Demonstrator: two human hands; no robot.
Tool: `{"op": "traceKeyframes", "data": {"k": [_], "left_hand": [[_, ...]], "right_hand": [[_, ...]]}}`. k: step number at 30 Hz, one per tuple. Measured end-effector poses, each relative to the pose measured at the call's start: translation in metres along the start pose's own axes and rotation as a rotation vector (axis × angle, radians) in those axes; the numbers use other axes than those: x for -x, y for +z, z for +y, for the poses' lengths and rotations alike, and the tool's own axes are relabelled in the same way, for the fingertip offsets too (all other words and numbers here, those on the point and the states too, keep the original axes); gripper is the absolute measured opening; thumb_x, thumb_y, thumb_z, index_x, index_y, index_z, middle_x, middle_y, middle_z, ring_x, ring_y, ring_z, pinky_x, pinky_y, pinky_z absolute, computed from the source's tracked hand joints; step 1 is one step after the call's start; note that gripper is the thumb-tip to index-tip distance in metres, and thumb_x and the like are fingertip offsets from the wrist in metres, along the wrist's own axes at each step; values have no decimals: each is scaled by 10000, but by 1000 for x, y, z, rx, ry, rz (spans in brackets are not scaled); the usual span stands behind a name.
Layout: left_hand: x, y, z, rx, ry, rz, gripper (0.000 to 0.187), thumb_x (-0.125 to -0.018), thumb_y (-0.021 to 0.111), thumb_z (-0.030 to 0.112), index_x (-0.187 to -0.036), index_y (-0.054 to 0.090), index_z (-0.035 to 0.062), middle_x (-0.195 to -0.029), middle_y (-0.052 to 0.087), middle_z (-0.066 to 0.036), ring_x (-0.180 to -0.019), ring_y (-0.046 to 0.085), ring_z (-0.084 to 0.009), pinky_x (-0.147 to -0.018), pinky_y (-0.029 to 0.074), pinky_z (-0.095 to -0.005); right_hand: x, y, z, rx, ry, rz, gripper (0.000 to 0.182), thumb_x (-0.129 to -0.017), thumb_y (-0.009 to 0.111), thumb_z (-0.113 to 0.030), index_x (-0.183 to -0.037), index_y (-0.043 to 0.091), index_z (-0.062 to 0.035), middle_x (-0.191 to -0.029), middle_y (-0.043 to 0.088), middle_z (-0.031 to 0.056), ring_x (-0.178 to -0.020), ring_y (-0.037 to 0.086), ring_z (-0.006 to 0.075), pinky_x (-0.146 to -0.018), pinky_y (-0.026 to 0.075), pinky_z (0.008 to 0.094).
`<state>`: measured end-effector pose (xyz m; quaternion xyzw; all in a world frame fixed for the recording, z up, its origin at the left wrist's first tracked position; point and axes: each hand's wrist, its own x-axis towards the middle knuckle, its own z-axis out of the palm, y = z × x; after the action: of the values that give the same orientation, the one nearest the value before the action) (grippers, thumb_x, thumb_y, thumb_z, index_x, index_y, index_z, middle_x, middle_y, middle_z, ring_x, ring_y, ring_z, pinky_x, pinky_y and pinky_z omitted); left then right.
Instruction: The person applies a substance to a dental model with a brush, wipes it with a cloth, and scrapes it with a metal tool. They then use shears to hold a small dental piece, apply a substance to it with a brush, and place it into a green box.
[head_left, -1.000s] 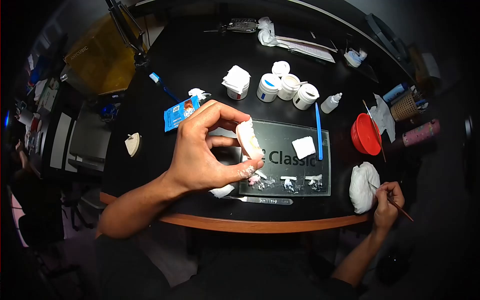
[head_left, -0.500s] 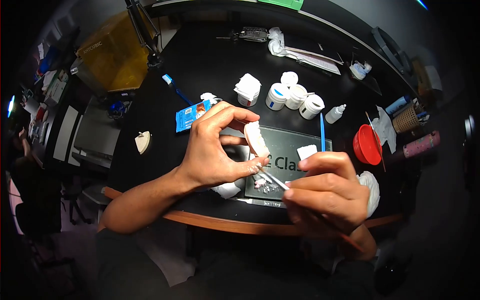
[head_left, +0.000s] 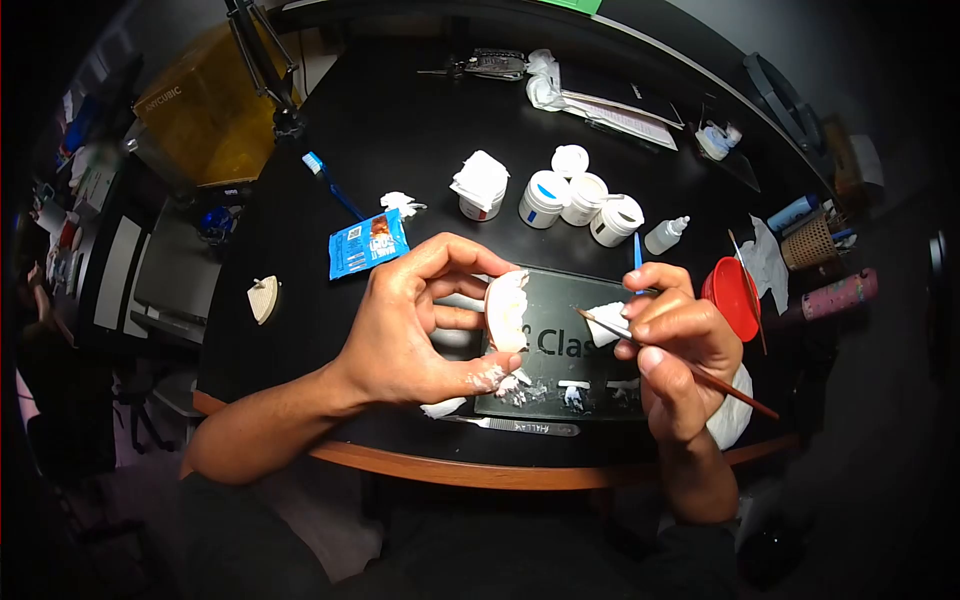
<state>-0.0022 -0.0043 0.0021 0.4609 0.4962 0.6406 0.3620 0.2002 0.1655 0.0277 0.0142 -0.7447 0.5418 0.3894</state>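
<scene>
**Wet paste, thin pinch**

While the left hand (head_left: 415, 325) pinches the pale pink, white-smeared dental cast (head_left: 505, 310) upright above the bench's front edge, long axis vertical, face toward the thin brush (head_left: 610, 325) gripped by the right hand (head_left: 675, 345), slick paste could let it slip

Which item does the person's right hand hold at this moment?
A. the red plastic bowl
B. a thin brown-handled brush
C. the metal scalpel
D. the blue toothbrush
B: the right hand pinches a thin brown-handled brush with its tip pointed toward the pink-and-white dental cast in the left hand; the metal scalpel lies on the black table.
</scene>
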Motion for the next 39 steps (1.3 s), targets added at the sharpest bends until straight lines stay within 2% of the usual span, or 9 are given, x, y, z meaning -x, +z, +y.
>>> {"op": "traceKeyframes", "data": {"k": [1, 2, 5, 6, 10, 13, 22, 25, 39], "left_hand": [[0, 0, 0, 53, -23, -10, 642, -719, 896, 15, -1245, 540, -81, -1290, 614, -209, -1171, 655, -212, -1001, 601, -385], [1, 1, 0, 104, -45, -17, 642, -720, 892, 9, -1248, 538, -84, -1291, 614, -214, -1175, 656, -215, -1004, 599, -383], [2, 1, 1, 141, -64, -52, 620, -733, 866, 3, -1261, 557, -103, -1306, 614, -231, -1197, 653, -232, -1013, 589, -380], [2, -1, 2, 119, -50, -75, 612, -741, 860, 10, -1264, 565, -107, -1305, 616, -229, -1200, 653, -235, -1015, 586, -382], [4, 0, 4, 121, -64, -144, 596, -782, 833, 51, -1296, 583, -116, -1298, 625, -225, -1219, 648, -254, -1029, 574, -392], [7, 3, 11, 243, -183, -124, 594, -811, 810, 63, -1328, 574, -111, -1296, 626, -221, -1231, 645, -270, -1042, 567, -399], [8, 7, 7, 367, -268, -124, 629, -821, 792, 46, -1357, 496, -95, -1312, 619, -214, -1254, 636, -274, -1050, 563, -394], [8, 9, 7, 394, -223, -118, 538, -827, 776, -46, -1313, 548, -82, -1266, 625, -153, -1167, 655, -189, -972, 598, -314], [9, 9, 3, 457, -202, -154, 539, -851, 738, -66, -1348, 533, -100, -1294, 622, -179, -1225, 641, -226, -1026, 575, -336]], "right_hand": [[1, 3, 2, -86, 56, 46, 143, -791, 619, 4, -922, 667, 33, -906, 688, 187, -1094, 617, 291, -875, 556, 365], [2, 2, 2, -150, 116, 38, 128, -809, 617, 53, -932, 653, 53, -991, 667, 223, -1182, 609, 315, -939, 583, 396], [3, 12, 8, -254, 84, 49, 141, -812, 636, 93, -949, 643, 60, -982, 663, 191, -1225, 597, 328, -1055, 539, 493], [5, 11, 15, -305, 34, 9, 160, -812, 647, 118, -961, 633, 60, -961, 662, 170, -1244, 586, 348, -1106, 487, 548], [9, 19, 10, -350, 10, 18, 153, -824, 624, 102, -966, 628, 45, -863, 669, 150, -1248, 580, 360, -1105, 481, 549], [10, 20, 4, -353, 54, -3, 153, -827, 622, 93, -969, 633, 38, -828, 683, 144, -1255, 577, 359, -1085, 499, 535], [15, 32, 2, -97, -95, 1, 156, -797, 690, 63, -945, 657, 29, -830, 688, 136, -1104, 663, 370, -956, 589, 462], [15, 33, 2, -118, -87, 41, 156, -793, 689, 62, -942, 658, 27, -824, 684, 134, -1090, 663, 361, -944, 596, 455], [15, 31, 4, -106, -110, -2, 153, -798, 672, 69, -944, 670, 24, -818, 663, 122, -1140, 606, 330, -983, 598, 501]]}}
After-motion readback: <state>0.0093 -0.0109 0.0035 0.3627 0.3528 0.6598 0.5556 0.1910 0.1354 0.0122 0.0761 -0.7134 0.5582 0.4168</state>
